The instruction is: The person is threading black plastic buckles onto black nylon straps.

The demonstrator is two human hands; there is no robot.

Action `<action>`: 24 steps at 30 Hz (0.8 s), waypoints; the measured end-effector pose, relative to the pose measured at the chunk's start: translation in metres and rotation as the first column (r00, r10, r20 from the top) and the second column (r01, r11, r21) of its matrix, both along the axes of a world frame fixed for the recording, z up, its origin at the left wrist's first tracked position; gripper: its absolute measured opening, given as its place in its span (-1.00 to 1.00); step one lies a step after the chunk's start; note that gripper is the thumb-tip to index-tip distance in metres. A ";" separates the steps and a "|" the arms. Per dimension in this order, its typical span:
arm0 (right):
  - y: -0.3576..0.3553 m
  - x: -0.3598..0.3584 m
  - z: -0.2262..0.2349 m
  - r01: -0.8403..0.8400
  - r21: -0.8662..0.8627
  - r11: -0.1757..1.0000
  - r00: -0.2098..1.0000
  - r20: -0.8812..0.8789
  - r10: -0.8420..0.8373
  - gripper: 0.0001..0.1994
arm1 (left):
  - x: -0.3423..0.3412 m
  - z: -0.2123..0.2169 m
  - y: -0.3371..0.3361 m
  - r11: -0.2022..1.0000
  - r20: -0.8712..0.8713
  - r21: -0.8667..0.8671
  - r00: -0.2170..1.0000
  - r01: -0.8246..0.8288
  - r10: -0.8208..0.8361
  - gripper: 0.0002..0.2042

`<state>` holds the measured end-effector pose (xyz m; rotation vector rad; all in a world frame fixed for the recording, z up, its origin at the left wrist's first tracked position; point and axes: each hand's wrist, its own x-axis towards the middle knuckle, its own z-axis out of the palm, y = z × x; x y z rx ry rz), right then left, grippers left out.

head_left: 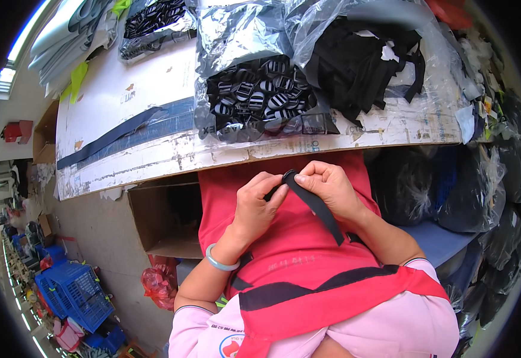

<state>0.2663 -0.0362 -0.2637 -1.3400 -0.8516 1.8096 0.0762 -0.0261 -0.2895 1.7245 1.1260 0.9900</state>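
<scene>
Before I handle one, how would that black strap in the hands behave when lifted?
The black strap probably flexes without going limp: it runs nearly straight past the right hand. Being thin and flat, it's likely light.

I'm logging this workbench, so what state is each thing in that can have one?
left hand: closed, pinching at the buckle
right hand: closed, pinching the strap
buckle: held; threading unclear
strap: held, one end hanging free
buckle bag: open, buckles showing
strap pile: heaped loosely
loose strap: laid out flat
box: open-sided
bangle: worn
</scene>
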 end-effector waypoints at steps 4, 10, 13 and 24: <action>0.000 -0.003 -0.002 0.033 -0.129 0.991 0.956 -0.285 -0.068 -0.83 | -0.002 0.001 0.001 0.995 -0.051 0.099 0.999 -0.013 0.018 -0.85; 0.000 -0.009 -0.021 0.132 -0.123 0.984 0.928 -0.333 -0.167 -0.80 | -0.004 -0.001 -0.001 0.989 -0.196 0.137 0.980 0.051 -0.024 -0.85; 0.004 -0.003 -0.021 0.054 -0.124 0.991 0.950 -0.299 -0.089 -0.79 | -0.007 -0.006 0.000 0.966 -0.233 0.212 0.968 0.150 -0.099 -0.82; -0.010 -0.011 -0.008 0.057 0.669 0.741 0.985 0.083 -0.150 -0.89 | -0.001 -0.009 -0.003 0.571 0.445 -0.801 0.819 0.183 0.362 -0.78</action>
